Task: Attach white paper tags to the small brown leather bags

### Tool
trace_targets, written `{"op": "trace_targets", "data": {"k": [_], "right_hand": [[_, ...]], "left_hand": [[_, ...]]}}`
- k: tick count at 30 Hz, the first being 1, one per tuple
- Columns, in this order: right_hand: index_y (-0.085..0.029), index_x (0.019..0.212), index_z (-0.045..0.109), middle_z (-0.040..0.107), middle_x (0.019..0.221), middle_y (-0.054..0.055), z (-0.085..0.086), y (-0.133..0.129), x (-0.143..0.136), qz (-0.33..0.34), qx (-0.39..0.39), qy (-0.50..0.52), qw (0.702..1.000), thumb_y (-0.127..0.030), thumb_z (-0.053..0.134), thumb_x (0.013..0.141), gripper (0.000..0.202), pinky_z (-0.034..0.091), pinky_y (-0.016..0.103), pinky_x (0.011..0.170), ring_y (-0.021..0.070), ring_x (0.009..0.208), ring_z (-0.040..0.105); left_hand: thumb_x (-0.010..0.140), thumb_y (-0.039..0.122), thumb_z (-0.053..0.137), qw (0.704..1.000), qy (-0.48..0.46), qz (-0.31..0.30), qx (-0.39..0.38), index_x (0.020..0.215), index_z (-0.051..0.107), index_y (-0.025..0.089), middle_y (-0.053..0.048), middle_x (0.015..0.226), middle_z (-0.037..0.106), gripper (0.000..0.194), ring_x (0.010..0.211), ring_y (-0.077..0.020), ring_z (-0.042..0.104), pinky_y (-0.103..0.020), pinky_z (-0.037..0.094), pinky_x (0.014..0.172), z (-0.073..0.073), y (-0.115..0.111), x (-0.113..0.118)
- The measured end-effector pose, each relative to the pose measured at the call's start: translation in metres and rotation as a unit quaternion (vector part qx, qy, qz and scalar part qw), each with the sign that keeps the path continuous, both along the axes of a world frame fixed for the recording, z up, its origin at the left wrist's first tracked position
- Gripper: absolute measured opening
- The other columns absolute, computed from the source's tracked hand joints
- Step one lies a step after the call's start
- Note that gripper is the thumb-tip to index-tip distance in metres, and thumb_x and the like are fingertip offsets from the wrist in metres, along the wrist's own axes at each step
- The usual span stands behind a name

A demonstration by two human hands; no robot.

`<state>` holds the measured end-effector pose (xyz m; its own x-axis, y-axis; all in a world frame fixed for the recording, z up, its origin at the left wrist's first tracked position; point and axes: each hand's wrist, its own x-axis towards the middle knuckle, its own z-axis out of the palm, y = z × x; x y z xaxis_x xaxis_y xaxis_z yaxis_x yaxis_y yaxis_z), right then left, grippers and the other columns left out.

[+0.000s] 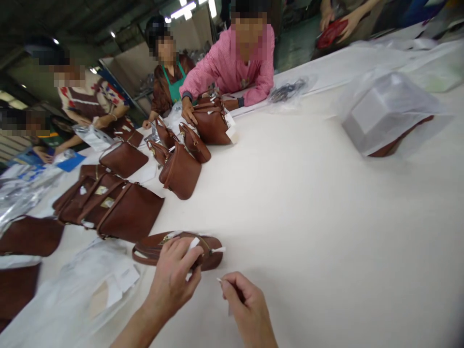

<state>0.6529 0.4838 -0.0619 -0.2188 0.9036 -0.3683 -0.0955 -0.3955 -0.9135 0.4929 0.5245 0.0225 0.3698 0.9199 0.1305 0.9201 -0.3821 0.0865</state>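
A brown leather handbag (213, 263) lies on the white table just in front of me, its zipped top facing up. My left hand (177, 270) is closed over its near side, fingers curled at the zip, with a small white tag (194, 243) showing by the fingertips. White wrapping (218, 250) pokes out at the zip's right end. Apart from the bag, to its lower right, my right hand (248, 302) pinches a small white strip (219, 280) between thumb and forefinger. Most of that strip is hidden by the fingers.
Several brown handbags (130, 212) stand in a row at left, others (183, 171) farther back. Clear plastic bags and paper (108, 295) lie at lower left. A plastic-wrapped bag (384, 111) sits at right. Across the table, a person in pink sleeves (206, 72) handles a handbag; other people work nearby.
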Motion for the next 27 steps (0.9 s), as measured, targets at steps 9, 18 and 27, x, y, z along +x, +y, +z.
{"op": "trace_targets", "data": {"k": [9, 18, 27], "right_hand": [[-0.019, 0.070, 0.059, 0.053, 0.059, -0.004, 0.001, 0.003, -0.025, -0.052, -0.051, 0.083, 0.994, -0.044, 0.055, 0.079, 0.027, 0.035, 0.022, 0.052, 0.0115, 0.055, 0.044], [-0.019, 0.070, 0.064, 0.047, 0.060, -0.004, -0.009, 0.004, -0.037, -0.073, -0.044, 0.103, 0.991, -0.040, 0.059, 0.078, 0.023, 0.033, 0.023, 0.054, 0.0112, 0.058, 0.038], [-0.018, 0.072, 0.068, 0.056, 0.061, -0.003, -0.004, 0.011, -0.041, -0.085, -0.043, 0.116, 0.989, -0.038, 0.061, 0.076, 0.021, 0.036, 0.023, 0.055, 0.0122, 0.059, 0.044]], "left_hand": [[0.077, 0.012, 0.052, 0.996, 0.010, -0.065, -0.064, 0.095, 0.054, 0.021, -0.007, 0.104, 0.059, 0.020, 0.104, -0.0227, 0.052, -0.046, 0.036, 0.101, 0.010, -0.004, -0.008], [0.081, 0.006, 0.051, 0.996, -0.013, -0.092, 0.007, 0.106, 0.048, 0.021, -0.008, 0.106, 0.060, 0.029, 0.105, -0.0220, 0.053, -0.046, 0.039, 0.098, -0.005, -0.004, -0.015], [0.077, 0.003, 0.053, 0.995, -0.018, -0.095, 0.015, 0.102, 0.050, 0.020, -0.009, 0.104, 0.059, 0.030, 0.103, -0.0217, 0.053, -0.047, 0.040, 0.097, -0.009, -0.005, -0.020]]}}
